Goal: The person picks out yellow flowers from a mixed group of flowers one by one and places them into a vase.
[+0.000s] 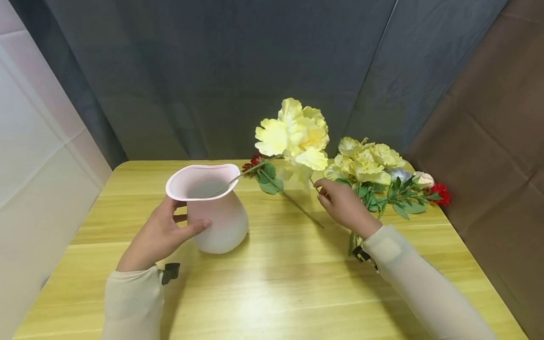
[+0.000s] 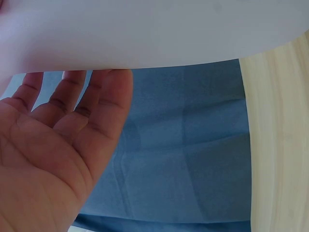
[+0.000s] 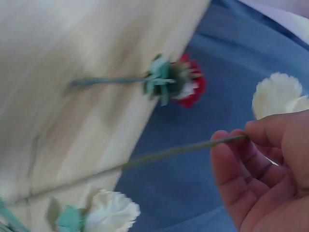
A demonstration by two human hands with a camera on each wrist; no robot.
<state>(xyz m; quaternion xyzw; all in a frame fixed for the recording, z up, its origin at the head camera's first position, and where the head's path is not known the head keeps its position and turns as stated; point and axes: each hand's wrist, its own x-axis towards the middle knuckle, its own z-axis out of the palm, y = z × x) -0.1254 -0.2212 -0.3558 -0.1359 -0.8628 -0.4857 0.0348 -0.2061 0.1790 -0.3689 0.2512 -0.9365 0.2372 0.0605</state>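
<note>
My left hand [image 1: 159, 236] holds a pale pink-white vase [image 1: 223, 226] with a wavy rim, the thumb across its front and the fingers behind the neck. In the left wrist view, fingertips meet the underside of the vase wall [image 2: 159, 34]. A yellow flower [image 1: 291, 134] leans out of the vase to the right, its thin stem resting over the rim. With thumb and fingers my right hand [image 1: 346, 205] pinches another green stem [image 3: 164, 153]. A pale yellow bloom [image 3: 277, 94] shows behind that hand; in the head view it is mostly hidden.
A red flower [image 1: 251, 163] with green leaves lies behind the vase, stem towards the front right. At the table's right lies a bunch of yellow flowers [image 1: 365, 163], a light pink bloom [image 1: 423, 179] and a red one [image 1: 440, 194]. A dark curtain [image 1: 238, 80] hangs behind the table.
</note>
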